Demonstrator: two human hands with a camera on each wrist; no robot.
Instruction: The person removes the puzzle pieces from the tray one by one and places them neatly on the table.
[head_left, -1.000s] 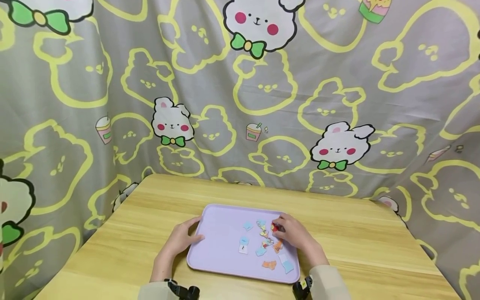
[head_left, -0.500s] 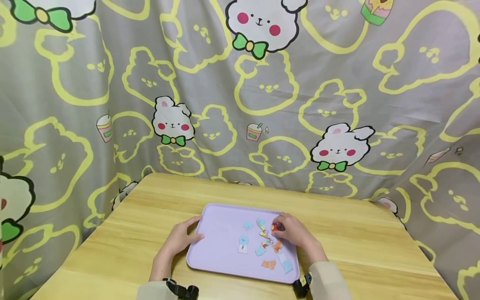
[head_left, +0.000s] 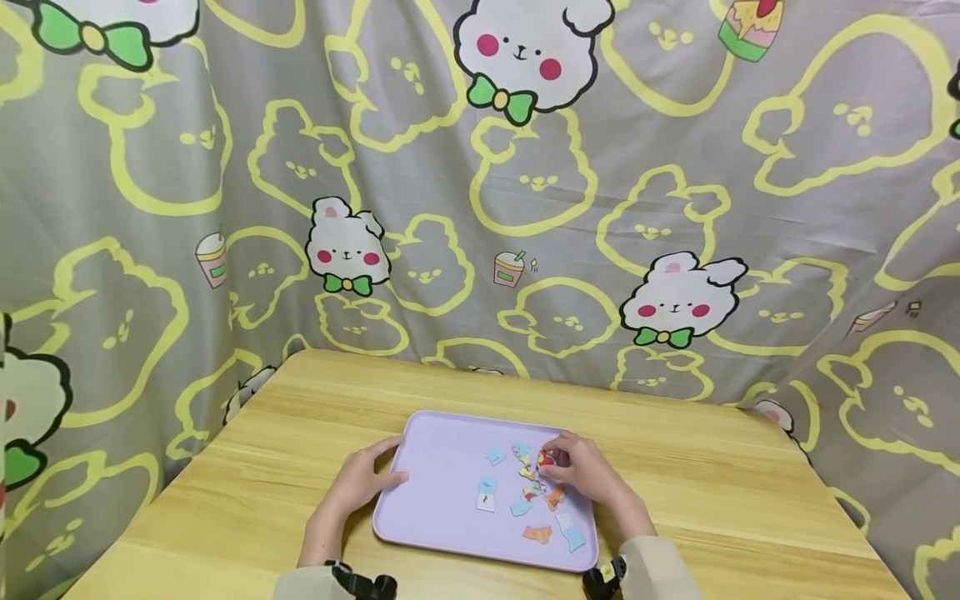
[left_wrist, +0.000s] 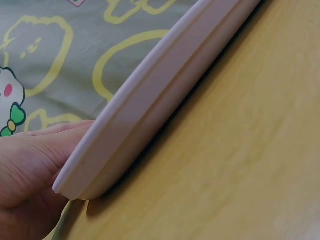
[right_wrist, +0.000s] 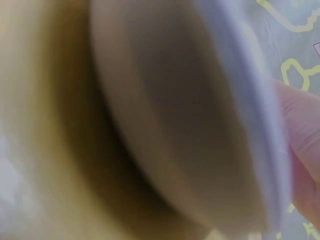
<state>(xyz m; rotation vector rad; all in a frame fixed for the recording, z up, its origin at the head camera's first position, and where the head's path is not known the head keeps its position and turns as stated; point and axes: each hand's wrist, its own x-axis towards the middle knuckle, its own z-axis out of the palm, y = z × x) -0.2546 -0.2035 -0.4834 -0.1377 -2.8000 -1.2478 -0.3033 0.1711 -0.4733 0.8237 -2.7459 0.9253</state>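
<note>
A lilac tray [head_left: 431, 517] lies on the table, with several small flat puzzle pieces over its right half. My left hand [head_left: 363, 477] grips the tray's left rim, thumb over the edge and fingers outside; the left wrist view has the same hand [left_wrist: 32, 170] at the tray's corner. Near the right rim, my right hand [head_left: 588, 473] pinches a red puzzle piece [head_left: 545, 458], partly hidden by the fingers. Close by lie a multicoloured piece [head_left: 527, 472] and an orange piece [head_left: 554, 497]. In the right wrist view the tray wall [right_wrist: 175, 100] blocks most of the hand.
Another orange piece [head_left: 537, 533] and a blue-and-white strip [head_left: 572, 533] lie toward the tray's near right corner. A light blue piece [head_left: 495, 455] sits nearer the middle, above a blue-and-white pair [head_left: 487, 492]. A patterned curtain [head_left: 540, 325] hangs behind the wooden table [head_left: 720, 500].
My right hand has shifted slightly left with the red puzzle piece, toward the multicoloured pieces. The left hand and the tray stay where they were.
</note>
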